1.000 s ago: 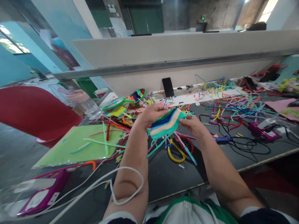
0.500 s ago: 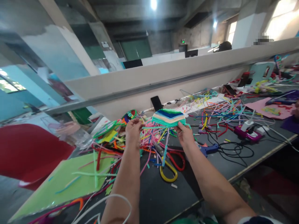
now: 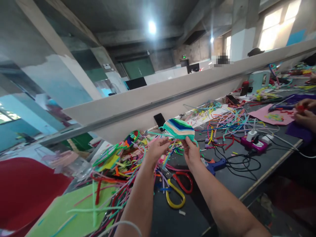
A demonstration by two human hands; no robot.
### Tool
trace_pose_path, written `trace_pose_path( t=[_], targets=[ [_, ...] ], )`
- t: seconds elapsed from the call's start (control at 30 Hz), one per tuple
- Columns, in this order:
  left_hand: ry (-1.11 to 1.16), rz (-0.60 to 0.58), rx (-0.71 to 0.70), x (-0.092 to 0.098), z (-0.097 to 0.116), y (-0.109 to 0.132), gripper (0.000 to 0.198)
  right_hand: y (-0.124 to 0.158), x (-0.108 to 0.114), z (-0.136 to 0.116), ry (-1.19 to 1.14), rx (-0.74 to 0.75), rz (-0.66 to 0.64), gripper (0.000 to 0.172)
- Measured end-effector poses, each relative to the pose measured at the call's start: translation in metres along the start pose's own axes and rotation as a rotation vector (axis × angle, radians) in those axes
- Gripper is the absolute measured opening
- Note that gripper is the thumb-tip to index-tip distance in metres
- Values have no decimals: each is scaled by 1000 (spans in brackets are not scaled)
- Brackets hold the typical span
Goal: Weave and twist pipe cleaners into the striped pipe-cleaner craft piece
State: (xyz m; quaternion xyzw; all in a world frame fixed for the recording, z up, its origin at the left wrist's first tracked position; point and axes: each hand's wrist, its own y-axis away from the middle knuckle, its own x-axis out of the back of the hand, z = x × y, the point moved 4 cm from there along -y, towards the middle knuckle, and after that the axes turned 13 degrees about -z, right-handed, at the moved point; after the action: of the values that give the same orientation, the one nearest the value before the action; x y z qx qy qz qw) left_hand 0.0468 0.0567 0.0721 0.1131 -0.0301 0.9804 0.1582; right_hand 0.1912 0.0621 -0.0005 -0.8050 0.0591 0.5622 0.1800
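Layout: table (image 3: 170, 223), with partition (image 3: 118, 112) along its far side.
Craft piece (image 3: 180, 129) sits in the right hand (image 3: 192, 151) over the table; left hand (image 3: 158, 149) just left of it. Phone (image 3: 158, 120) behind the piece, by the partition. Scissors (image 3: 170, 176) on the table, nearer than both hands; glue gun (image 3: 216, 165) to their right, power strip (image 3: 254, 144) farther right, stem pile (image 3: 237, 120) beyond it. Near left, sheet (image 3: 81, 220); jug (image 3: 71, 163) behind that, chair (image 3: 27, 187) left of both.

The pipe-cleaner piece (image 3: 180, 129) is striped green, blue, cream and turquoise; scissors (image 3: 171, 183) have red and yellow handles; the glue gun (image 3: 217, 165) is blue.
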Motion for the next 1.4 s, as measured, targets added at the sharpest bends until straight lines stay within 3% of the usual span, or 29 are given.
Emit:
trace_pose_path(
  t=[0.1,0.2,0.27,0.47,0.67,0.77,0.97,1.17,1.4],
  targets=[
    [85,-32,24,-4,-3,1,35,6,-9,0,30,8,-14,21],
    [291,98,-17,5,-9,6,42,10,-20,0,49,1,-13,18],
    [356,112,-14,12,-11,10,44,10,-27,2,47,-22,-31,18],
    [140,-119,-22,31,-7,22,39,13,-30,10,52,-155,-133,18],
    [126,-171,-144,30,-11,16,31,16,-14,16,40,-233,-143,18],
    [198,-143,-195,23,-20,8,32,16,-12,17,36,-248,-165,16],
    [201,-56,-73,20,-38,-3,24,21,-17,18,105,-232,-239,17],
    [222,56,-114,35,-32,-2,45,23,-18,14,106,-168,-249,31],
    [136,64,-105,40,-26,4,49,15,1,7,335,-119,-139,28]
  ],
)
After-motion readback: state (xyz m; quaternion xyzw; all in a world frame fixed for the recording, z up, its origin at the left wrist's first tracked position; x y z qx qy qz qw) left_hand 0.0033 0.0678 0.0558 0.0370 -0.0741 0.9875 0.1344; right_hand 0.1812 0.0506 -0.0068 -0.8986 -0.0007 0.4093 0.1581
